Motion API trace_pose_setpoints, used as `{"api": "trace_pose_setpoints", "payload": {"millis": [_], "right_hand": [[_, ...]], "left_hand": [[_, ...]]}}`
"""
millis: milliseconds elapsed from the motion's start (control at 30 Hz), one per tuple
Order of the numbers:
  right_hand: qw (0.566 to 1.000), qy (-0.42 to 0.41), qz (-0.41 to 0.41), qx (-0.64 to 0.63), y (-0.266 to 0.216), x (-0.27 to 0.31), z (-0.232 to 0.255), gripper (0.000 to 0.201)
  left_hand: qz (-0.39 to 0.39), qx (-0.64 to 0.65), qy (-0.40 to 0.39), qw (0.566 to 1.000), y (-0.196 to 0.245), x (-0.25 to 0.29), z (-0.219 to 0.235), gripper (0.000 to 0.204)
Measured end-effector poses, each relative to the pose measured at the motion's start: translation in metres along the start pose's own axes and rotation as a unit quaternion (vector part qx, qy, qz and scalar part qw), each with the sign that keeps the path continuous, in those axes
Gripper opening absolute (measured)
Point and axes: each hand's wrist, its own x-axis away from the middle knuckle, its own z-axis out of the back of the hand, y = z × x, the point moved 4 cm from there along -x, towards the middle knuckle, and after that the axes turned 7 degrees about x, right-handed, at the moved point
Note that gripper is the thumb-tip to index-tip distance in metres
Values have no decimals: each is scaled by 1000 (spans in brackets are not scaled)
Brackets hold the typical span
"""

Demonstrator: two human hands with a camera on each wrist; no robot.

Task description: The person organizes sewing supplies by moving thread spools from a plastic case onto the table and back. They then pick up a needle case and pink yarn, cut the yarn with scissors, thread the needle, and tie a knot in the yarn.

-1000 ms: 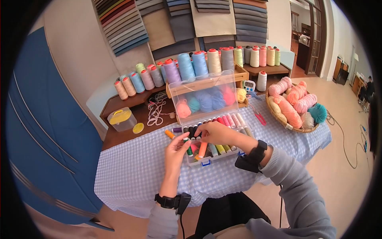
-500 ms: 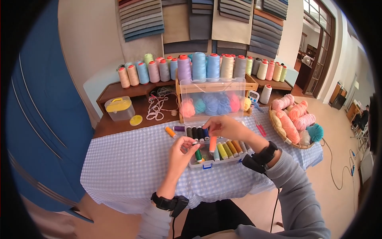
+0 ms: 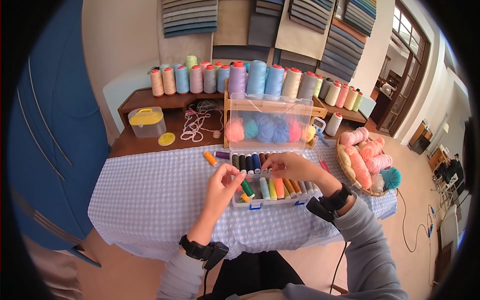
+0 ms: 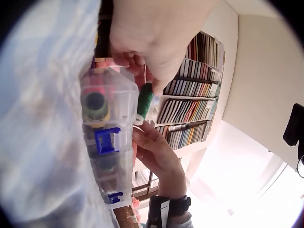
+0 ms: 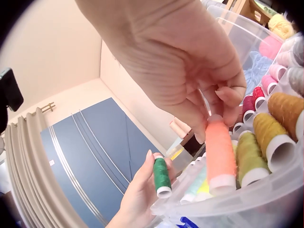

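Clear, glossy plastic box (image 3: pixel 270 203); orange spool (image 5: pixel 220 154) fuzzy, cylindrical, at its front row, right hand (image 3: pixel 292 167) fingers pinching the tube's top end; green spool (image 5: pixel 162 176) matte, over the left corner, left hand (image 3: pixel 218 190) thumb and fingers gripping it. Right wrist view shows the orange pinch, covered in head view. Head view: green's long axis slants down rightward, orange's points nearly straight toward the wearer

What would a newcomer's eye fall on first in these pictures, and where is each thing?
A coral spool, pinched in the right hand over the open clear case, catches the eye first, then the green spool in the left hand. Behind the case, tall pastel thread cones line up; to its right, a basket brims with mostly pink yarn.
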Motion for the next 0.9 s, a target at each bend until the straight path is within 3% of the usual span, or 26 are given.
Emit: {"api": "trace_pose_setpoints", "payload": {"millis": [33, 200, 267, 400, 467, 633, 700, 800, 833, 900], "right_hand": [[1000, 9, -2, 18, -3, -1, 0, 27], [997, 57, 34, 34, -1, -3, 7, 24], [996, 62, 18, -55, -1, -4, 15, 22], [996, 54, 18, -68, -7, -7, 2, 21], [997, 73, 5, 4, -11, -7, -7, 19], [996, 81, 7, 36, -12, -9, -15, 23], [980, 145, 15, 132, -16, -5, -13, 29], [967, 197, 45, 156, -20, 1, -13, 32], [967, 196, 45, 155, -21, 2, -11, 32], [987, 107, 17, 123, -23, 1, -12, 31]], "left_hand": [[-4, 51, 16, 999, 0, 0, 1, 17], [-16, 10, 6, 1000, -5, -1, 3, 16], [-11, 8, 0, 1000, -5, -1, 2, 16], [8, 62, -3, 998, -8, -2, -1, 15], [10, 62, 0, 998, -9, -2, 0, 15], [13, 25, -8, 1000, -8, -2, 0, 15], [10, 26, -8, 1000, -11, -2, 1, 16], [9, 26, -7, 1000, -11, -2, 1, 16], [11, 24, -8, 1000, -10, -2, 1, 16], [9, 27, -8, 1000, -9, -2, 0, 16]]}}
